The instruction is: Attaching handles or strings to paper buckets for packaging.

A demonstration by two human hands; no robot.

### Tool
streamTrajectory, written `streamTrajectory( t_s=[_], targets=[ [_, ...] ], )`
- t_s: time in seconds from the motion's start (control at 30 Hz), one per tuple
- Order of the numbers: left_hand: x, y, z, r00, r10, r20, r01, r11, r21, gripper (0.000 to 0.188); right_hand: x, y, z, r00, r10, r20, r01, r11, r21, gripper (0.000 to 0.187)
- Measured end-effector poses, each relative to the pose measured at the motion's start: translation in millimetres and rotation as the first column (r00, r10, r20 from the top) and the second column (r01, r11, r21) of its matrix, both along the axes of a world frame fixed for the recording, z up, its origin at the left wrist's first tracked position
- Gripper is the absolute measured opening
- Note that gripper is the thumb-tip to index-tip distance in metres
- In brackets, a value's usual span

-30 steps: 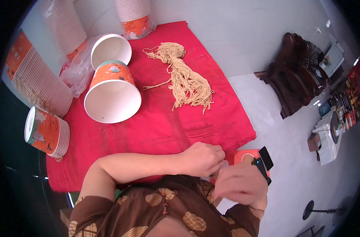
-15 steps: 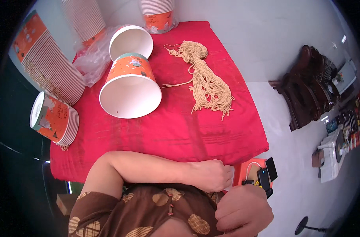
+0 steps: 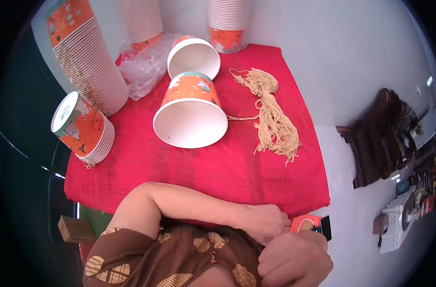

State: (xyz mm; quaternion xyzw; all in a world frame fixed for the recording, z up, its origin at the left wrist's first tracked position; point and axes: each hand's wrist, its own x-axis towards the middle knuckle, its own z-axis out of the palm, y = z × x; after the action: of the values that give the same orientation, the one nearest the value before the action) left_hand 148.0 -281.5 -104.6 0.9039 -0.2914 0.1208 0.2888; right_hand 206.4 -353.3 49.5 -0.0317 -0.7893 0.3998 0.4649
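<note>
My left arm reaches across the front of my body, and my left hand (image 3: 267,223) is closed at the table's near right edge. Beside and below it, my right hand (image 3: 297,260) is also closed, its fingers curled. The hands nearly touch, and whatever is in either is hidden. On the table, an orange paper bucket (image 3: 191,93) lies tipped with its white mouth toward me. A second paper bucket (image 3: 195,58) lies behind it. To their right is a bundle of beige strings (image 3: 274,117), one strand trailing left to the front bucket.
A red cloth (image 3: 136,158) covers the table. Tall nested bucket stacks (image 3: 91,62) stand left and at the back, beside crumpled clear plastic (image 3: 144,71). A short stack (image 3: 86,129) sits front left. An orange box with a phone (image 3: 326,227) is near my hands; dark wooden furniture (image 3: 380,138) stands right.
The view has shifted, so the table and its things appear further right and lower. My hands stay close together and closed; my right hand now covers more of the orange box.
</note>
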Motion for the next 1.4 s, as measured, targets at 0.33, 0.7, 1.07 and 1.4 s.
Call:
streamTrajectory(
  t_s=[0.33,0.7,1.07,1.4],
  targets=[
    [-90.3,105.5,98.3,0.785,0.518,0.339,-0.568,0.821,0.061,0.028,-2.4,9.5,7.6,0.999,0.016,-0.035,-0.011,0.99,0.138,0.013],
    [-162.3,192.0,119.3,-0.003,0.988,0.152,-0.962,-0.044,0.27,0.057,-11.6,15.9,16.7,0.997,0.033,-0.073,-0.021,0.987,0.16,0.014],
    [-194.4,217.2,100.3,0.086,0.939,-0.334,-0.92,-0.054,-0.388,0.05,-19.7,18.5,17.4,0.985,0.11,-0.133,-0.086,0.981,0.177,0.019],
    [-223.2,213.8,122.4,0.338,0.644,-0.686,-0.728,-0.284,-0.625,0.04,-22.3,10.4,16.8,0.971,0.173,-0.165,-0.146,0.975,0.166,0.017]
  ],
)
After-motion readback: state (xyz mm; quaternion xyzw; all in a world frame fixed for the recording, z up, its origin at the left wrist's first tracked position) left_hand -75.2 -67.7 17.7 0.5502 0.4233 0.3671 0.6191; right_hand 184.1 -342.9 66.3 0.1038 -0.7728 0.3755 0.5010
